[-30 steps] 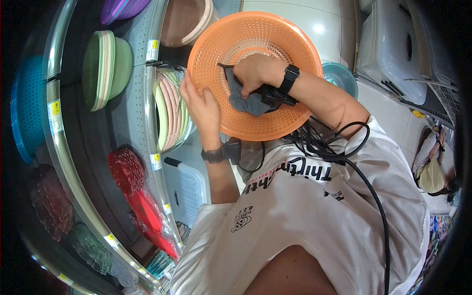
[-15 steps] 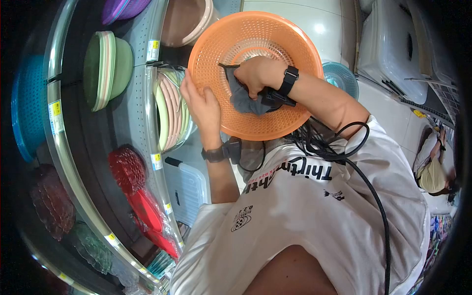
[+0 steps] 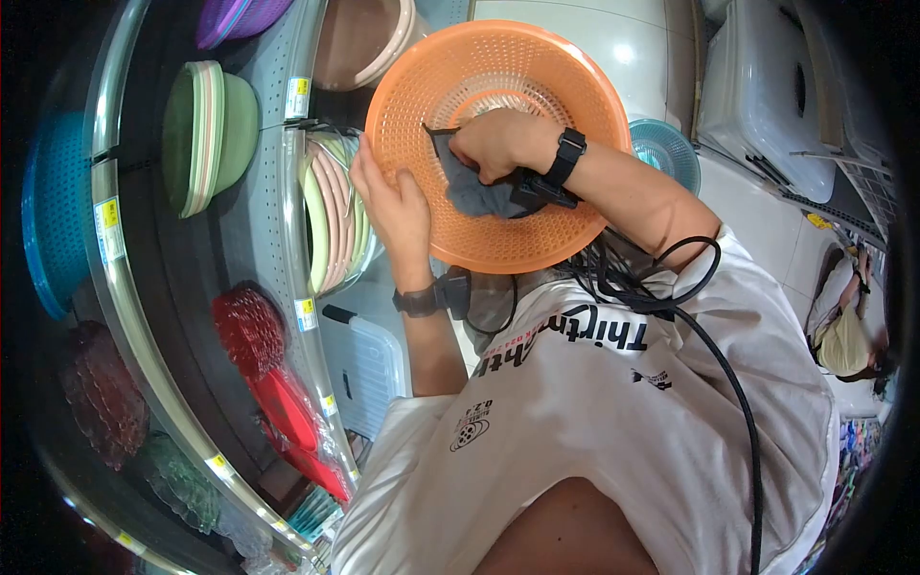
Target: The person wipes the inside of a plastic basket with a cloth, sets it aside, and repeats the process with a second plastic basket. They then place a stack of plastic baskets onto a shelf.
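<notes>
Since a moment ago, my right hand (image 3: 503,144) has slid the gray cloth (image 3: 470,192) a little up and left inside the orange basket (image 3: 498,57), fingers closed on the cloth, while my left hand (image 3: 393,206) grips the basket's left rim, so the wiping goes on.

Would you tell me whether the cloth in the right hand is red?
No, the cloth gripped by the right hand inside the orange basket is grey.

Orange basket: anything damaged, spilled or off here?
Nothing stands out. The orange basket looks whole; the left hand grips its rim, and the right hand presses a grey cloth inside it.
</notes>
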`<move>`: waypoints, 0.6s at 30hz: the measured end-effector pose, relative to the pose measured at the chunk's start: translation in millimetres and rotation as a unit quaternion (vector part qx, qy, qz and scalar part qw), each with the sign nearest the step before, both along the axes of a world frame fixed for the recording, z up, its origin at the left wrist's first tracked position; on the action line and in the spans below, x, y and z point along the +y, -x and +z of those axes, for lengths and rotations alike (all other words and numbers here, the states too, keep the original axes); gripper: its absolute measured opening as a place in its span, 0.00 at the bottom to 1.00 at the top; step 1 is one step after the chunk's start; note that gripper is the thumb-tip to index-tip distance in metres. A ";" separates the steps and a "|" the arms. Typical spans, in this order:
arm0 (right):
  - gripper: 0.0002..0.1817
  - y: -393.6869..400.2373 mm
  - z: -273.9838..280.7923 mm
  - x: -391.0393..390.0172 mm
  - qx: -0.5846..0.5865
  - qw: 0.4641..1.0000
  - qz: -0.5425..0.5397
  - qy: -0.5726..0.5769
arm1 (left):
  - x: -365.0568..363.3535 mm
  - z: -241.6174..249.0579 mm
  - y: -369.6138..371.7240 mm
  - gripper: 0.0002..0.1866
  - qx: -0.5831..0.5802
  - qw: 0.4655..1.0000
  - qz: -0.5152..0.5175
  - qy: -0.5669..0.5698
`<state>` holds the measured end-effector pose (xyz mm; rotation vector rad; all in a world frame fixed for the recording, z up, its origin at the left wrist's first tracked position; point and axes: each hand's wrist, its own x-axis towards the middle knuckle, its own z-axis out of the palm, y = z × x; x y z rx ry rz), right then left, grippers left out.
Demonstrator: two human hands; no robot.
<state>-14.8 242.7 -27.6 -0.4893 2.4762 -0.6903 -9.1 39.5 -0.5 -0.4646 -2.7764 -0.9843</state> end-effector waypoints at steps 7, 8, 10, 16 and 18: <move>0.16 0.3 -16.8 -8.4 0.198 0.972 -0.066 0.106 | 1.0 0.8 -0.8 0.36 0.012 1.000 0.003 -0.010; 0.16 1.0 -17.8 -8.8 0.197 0.972 -0.066 0.106 | 1.0 1.0 -0.9 0.36 0.012 1.000 0.004 -0.010; 0.18 2.3 -15.1 -8.3 0.183 0.978 -0.055 0.086 | 1.2 1.0 -1.2 0.36 0.006 1.000 0.008 -0.009; 0.32 -8.7 2.0 -4.1 0.174 0.980 -0.056 0.082 | 1.9 2.2 -1.0 0.36 0.002 1.000 0.009 -0.013; 0.35 -9.1 5.8 -3.2 0.178 0.982 -0.033 0.059 | 2.1 2.8 -1.0 0.36 0.000 1.000 0.007 -0.017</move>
